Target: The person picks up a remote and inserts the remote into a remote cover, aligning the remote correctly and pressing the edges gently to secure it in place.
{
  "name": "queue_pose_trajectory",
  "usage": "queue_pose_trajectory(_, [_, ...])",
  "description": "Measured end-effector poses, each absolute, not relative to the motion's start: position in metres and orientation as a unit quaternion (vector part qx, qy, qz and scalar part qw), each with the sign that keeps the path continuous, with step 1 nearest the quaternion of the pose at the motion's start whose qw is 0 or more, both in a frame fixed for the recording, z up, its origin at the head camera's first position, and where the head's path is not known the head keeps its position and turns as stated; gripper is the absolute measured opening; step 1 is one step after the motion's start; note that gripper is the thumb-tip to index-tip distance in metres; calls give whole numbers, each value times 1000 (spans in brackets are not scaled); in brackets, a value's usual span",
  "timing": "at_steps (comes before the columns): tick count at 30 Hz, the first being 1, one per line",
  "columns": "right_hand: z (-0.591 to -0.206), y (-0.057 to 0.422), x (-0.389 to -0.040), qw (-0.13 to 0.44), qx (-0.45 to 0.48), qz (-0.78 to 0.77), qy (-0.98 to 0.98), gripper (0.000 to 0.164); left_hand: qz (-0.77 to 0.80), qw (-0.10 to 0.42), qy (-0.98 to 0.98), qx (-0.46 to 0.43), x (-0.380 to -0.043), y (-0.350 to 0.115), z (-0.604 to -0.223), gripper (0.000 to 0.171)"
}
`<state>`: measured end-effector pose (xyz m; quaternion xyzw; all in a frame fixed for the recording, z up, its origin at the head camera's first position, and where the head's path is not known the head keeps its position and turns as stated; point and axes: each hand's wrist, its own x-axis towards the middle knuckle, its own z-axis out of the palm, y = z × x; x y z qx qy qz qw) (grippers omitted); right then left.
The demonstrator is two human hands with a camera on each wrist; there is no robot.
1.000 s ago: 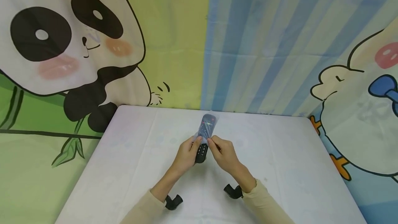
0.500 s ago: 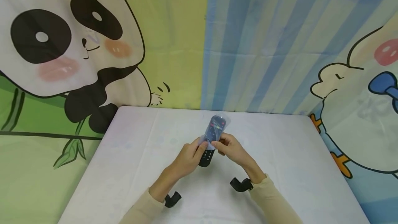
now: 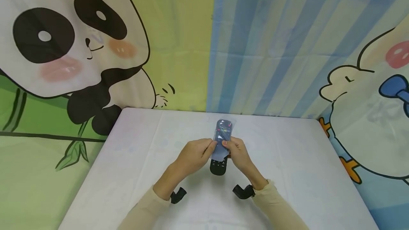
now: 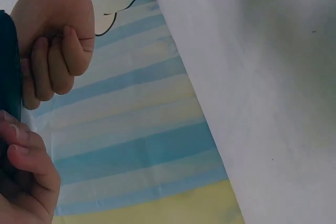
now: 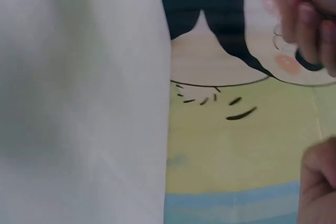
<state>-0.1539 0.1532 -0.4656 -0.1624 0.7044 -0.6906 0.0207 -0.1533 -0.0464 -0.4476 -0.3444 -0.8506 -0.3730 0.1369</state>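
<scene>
A black remote control point(image 3: 218, 168) is held over the table, its far part inside a clear bluish plastic sleeve point(image 3: 220, 150). Coloured buttons show through the plastic, and the near end sticks out bare. My left hand point(image 3: 195, 154) pinches the left edge of the sleeve, thumb on top. From the other side my right hand point(image 3: 239, 154) grips the remote and sleeve, its thumb lying over the front. In the left wrist view the remote is a dark strip point(image 4: 8, 66) at the left edge, with the curled fingers point(image 4: 55, 69) of the right hand beside it.
A white-covered table point(image 3: 153, 184) lies under both hands. Behind it hangs a printed curtain with a panda point(image 3: 124, 91) and blue stripes point(image 3: 255, 63). Black curved pieces point(image 3: 243, 191) are worn at the wrists, close to the beige sleeve cuffs point(image 3: 266, 191).
The remote has swung from a rightward tilt to nearly upright. The plastic sleeve reaches lower on it, leaving a shorter bare end. Both hands have shifted their grip along its sides.
</scene>
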Motion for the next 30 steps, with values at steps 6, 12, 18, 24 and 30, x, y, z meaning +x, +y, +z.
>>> queue_pose_trajectory(6, [-469,144,-150,-49,-140,-661,735,35,-345,159,-839,-390,-157,-43,-454,39])
queue_pose_trajectory(12, [-467,140,-151,-48,-81,-715,693,40,-349,143,-830,-411,-156,-39,-461,42])
queue_pose_trajectory(18, [-468,140,-155,-51,-89,-722,684,34,-321,165,-841,-403,-147,-35,-469,42])
queue_pose_trajectory(24, [-470,143,-159,-70,-120,-623,770,31,-381,63,-871,-303,-145,-29,-470,41])
queue_pose_trajectory(30, [-473,146,-163,-73,-164,-570,802,28,-594,-115,-766,-215,-140,-23,-479,50])
